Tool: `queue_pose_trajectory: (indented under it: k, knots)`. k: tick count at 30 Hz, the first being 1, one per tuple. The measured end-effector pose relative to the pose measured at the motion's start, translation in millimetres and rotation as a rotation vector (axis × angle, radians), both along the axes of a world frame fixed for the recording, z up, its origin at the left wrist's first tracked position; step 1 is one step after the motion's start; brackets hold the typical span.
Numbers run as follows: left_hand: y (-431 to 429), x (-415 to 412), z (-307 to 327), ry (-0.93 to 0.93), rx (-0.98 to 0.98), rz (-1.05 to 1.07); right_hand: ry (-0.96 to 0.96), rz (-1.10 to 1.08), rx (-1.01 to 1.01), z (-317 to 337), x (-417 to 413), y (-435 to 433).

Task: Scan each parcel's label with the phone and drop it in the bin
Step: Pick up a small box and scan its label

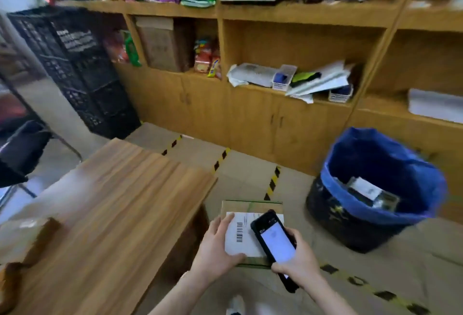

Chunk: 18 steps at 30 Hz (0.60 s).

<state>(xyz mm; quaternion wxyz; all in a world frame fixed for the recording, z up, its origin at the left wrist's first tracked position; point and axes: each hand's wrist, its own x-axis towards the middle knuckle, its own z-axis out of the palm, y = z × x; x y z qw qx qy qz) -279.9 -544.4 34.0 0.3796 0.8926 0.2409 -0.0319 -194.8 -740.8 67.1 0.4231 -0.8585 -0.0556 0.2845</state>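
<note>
Risk lies mostly in the one-handed hold: the left hand (220, 244) clamps the small brown cardboard parcel (250, 208) by its near-left corner only, thumb pressed on the white barcode label (238, 235), fingers curled beneath, so the box could tip away from the palm or slide loose. The right hand (298, 262) is wrapped closed around the black phone (274, 240), held tilted just above the label's right half; blur or a partly hidden barcode might spoil the scan, I judge. Beyond and right of the phone hand stands the dark bin with a blue plastic liner (350, 154), parcels already inside. Left of the holding hand runs a wood-grain table (120, 202); further out, light wooden shelves (288, 14) hold clutter above a floor with yellow-black tape.
</note>
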Motion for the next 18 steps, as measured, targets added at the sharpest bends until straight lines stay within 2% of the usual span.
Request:
queue_pose_trajectory:
  k: [7,18]
  knots:
    - [-55.4,174.9,-16.4,0.076,-0.047,-0.358,0.076,-0.337,0.044,-21.4,109.7,-79.0]
    - [-128.2,429.6,-43.4,0.181,-0.073,-0.676,0.154,-0.55,0.063,-37.0,302.3,-156.3]
